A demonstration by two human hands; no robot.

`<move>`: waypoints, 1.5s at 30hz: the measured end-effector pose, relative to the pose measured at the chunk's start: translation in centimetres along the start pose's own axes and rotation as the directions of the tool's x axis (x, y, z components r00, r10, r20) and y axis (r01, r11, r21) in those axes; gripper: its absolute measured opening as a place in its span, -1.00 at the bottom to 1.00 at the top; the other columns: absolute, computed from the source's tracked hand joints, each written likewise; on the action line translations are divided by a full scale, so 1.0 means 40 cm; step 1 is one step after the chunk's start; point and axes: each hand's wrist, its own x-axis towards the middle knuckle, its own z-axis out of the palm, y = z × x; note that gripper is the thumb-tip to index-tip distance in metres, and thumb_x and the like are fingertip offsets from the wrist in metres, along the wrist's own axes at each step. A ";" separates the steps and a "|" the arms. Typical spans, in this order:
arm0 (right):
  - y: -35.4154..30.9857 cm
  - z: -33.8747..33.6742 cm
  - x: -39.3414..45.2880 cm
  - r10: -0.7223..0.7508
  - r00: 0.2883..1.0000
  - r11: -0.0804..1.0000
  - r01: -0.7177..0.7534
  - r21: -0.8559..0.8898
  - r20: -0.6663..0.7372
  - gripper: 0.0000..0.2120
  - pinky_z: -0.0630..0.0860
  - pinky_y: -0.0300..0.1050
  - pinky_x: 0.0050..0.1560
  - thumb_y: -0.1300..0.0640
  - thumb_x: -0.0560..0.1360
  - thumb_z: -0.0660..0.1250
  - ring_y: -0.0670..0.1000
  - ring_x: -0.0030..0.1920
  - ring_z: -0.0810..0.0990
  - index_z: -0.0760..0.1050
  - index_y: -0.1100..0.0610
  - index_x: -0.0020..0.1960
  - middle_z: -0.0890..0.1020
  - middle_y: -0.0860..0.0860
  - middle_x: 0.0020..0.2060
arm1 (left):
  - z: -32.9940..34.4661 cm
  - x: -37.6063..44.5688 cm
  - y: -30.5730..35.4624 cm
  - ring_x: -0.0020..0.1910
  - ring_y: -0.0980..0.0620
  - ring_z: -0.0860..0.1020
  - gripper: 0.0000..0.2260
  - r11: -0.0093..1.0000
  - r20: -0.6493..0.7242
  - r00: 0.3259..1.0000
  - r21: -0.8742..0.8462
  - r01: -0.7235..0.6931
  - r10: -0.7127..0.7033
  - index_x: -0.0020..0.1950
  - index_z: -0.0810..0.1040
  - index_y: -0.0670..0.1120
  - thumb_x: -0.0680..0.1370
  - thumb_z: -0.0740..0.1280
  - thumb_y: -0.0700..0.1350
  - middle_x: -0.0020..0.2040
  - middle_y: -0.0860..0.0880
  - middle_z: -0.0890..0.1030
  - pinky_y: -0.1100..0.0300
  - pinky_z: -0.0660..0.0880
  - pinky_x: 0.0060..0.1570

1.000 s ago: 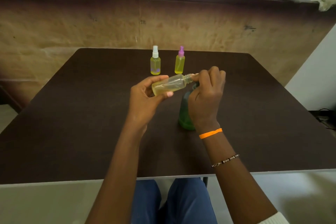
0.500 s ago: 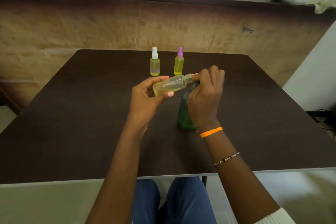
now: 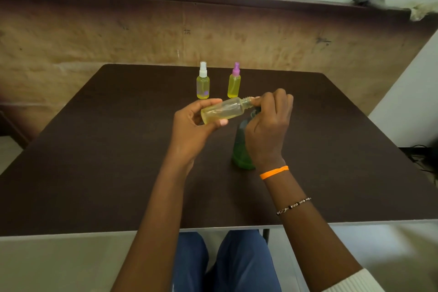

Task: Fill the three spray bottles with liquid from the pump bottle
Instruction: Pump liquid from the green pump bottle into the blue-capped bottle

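Observation:
My left hand [image 3: 194, 130] holds an uncapped clear spray bottle [image 3: 222, 110] tilted almost flat, partly filled with yellowish liquid, its threaded neck pointing right. My right hand [image 3: 267, 125] is curled over the pump head of the green pump bottle [image 3: 240, 149], which stands on the table; its fingertips meet the clear bottle's neck. The pump nozzle is mostly hidden by that hand. Two capped spray bottles stand upright at the back: one with a white cap [image 3: 203, 82] and one with a purple cap [image 3: 234, 81], both holding yellow liquid.
The dark brown table [image 3: 94, 161] reaches from the near edge to a brown wall panel behind. My knees in blue trousers [image 3: 225, 263] show below the near edge. Cables lie on the floor at the far right [image 3: 424, 154].
Hardly anything differs: both hands stay in the same place, with the clear bottle's neck at the pump head. The view has shifted slightly.

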 end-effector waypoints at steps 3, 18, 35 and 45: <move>0.010 0.006 -0.007 -0.012 1.000 1.000 0.012 -0.020 -0.022 -0.80 0.40 0.11 -0.35 0.46 0.44 0.13 0.07 -0.24 0.26 0.46 0.30 -0.27 0.43 0.21 -0.33 | -0.003 -0.007 -0.010 -0.05 0.20 0.61 -0.65 1.000 0.012 1.000 0.022 0.010 -0.010 0.07 0.59 -0.08 0.37 0.45 -0.38 -0.02 0.03 0.64 0.40 0.50 -0.15; 0.006 0.006 -0.008 -0.008 0.999 1.000 0.007 -0.014 -0.035 -0.79 0.37 0.09 -0.37 0.45 0.44 0.14 0.06 -0.26 0.25 0.44 0.28 -0.31 0.42 0.19 -0.35 | -0.007 -0.005 -0.012 -0.04 0.19 0.61 -0.66 1.000 0.017 0.999 0.013 0.027 -0.027 0.05 0.59 -0.05 0.37 0.45 -0.38 -0.03 0.04 0.65 0.40 0.50 -0.14; 0.013 0.000 -0.005 -0.021 1.000 1.000 0.021 0.005 -0.019 -0.79 0.37 0.08 -0.36 0.46 0.43 0.14 0.06 -0.25 0.27 0.48 0.30 -0.29 0.43 0.19 -0.34 | -0.002 -0.008 -0.003 -0.06 0.21 0.61 -0.66 1.000 0.005 1.000 -0.002 0.031 -0.031 0.09 0.59 -0.10 0.37 0.45 -0.37 -0.03 0.02 0.65 0.38 0.52 -0.13; -0.007 -0.017 0.008 0.035 0.999 0.999 -0.035 0.017 0.008 -0.81 0.32 -0.04 -0.28 0.44 0.42 0.14 0.06 -0.24 0.29 0.47 0.30 -0.27 0.43 0.16 -0.32 | -0.002 -0.002 0.015 -0.02 0.13 0.61 -0.64 1.000 0.011 1.000 -0.008 0.011 -0.011 0.11 0.59 -0.12 0.36 0.45 -0.39 0.00 -0.02 0.65 0.39 0.51 -0.13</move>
